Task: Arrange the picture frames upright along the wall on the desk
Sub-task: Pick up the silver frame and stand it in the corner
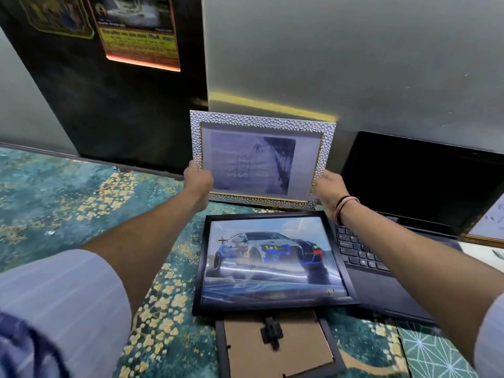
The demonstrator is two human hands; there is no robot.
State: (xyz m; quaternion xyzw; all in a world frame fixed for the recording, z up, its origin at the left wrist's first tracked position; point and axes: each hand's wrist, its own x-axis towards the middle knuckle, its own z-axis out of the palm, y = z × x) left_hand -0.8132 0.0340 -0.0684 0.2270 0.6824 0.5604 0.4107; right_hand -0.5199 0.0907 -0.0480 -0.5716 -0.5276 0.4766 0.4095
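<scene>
Hands on the silver-white textured frame (263,156) now, one on each lower side: the left hand (198,179) pinches the lower left edge, fingers curled around the border, and the right hand (328,189) clasps the lower right corner the same way. That frame stands nearly upright at the back of the desk (68,203), its top edge close against the grey wall (354,64), just right of the dark panel (122,105); whether it actually touches the wall I cannot tell, and its picture looks faded and reads turned the wrong way. So this is the placing step for the first frame, and it looks close to done. Lying flat in front of it, just beside its lower edge, is the black frame with the car print (272,261), and nearer still a frame lies face down showing its cardboard back (278,347) with a small stand clip. An open laptop (403,214) sits to the right, its keyboard partly under the right forearm, and another gold-edged frame (488,227) peeks in at the far right edge. Next, I'd judge, the lean must be settled so the frame rests without sliding, then both hands let go and drop to the car frame. Watch the laptop lid: room along the wall is tight on that side.
</scene>
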